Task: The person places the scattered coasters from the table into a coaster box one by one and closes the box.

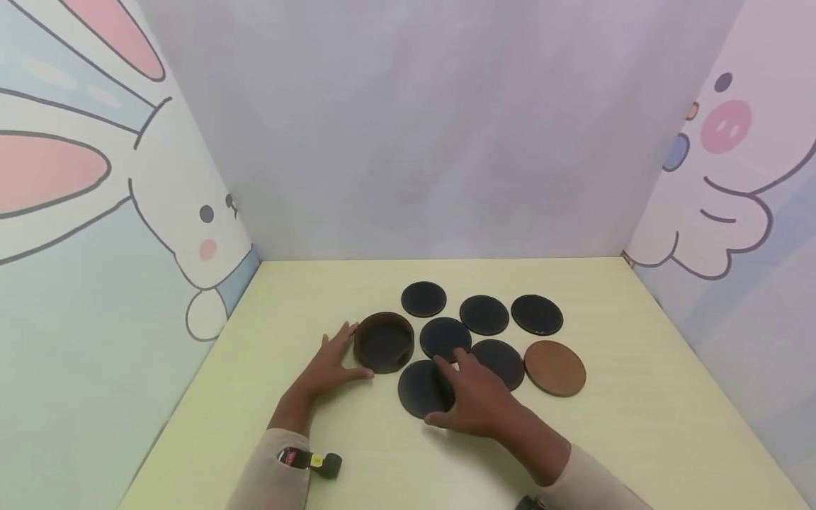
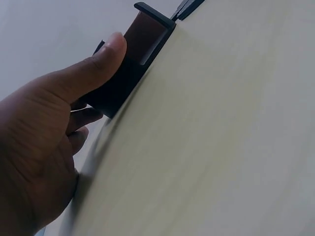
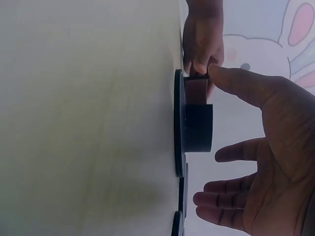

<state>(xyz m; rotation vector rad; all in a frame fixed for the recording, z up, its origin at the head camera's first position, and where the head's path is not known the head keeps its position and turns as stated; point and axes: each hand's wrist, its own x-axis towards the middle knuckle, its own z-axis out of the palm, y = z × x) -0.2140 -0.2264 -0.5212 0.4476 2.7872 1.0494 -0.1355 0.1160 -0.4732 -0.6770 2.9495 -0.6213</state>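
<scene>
A round, dark coaster holder [image 1: 384,345] with a notch in its wall stands on the table. My left hand [image 1: 328,367] grips its left side, fingers at the far rim and thumb at the near side; in the left wrist view the thumb lies against the holder's wall [image 2: 114,91]. My right hand [image 1: 478,397] hovers over the nearest black coaster [image 1: 421,389], fingers spread and holding nothing. In the right wrist view the fingers are apart from the coaster [image 3: 179,123]. Two more black coasters, one behind [image 1: 445,336] and one to the right [image 1: 503,363], lie close by.
A brown coaster [image 1: 554,368] lies at the right of the group. Farther back lie three black coasters, at left [image 1: 423,299], middle [image 1: 484,315] and right [image 1: 537,314]. Walls with cartoon animals [image 1: 172,205] flank the pale table [image 1: 637,425].
</scene>
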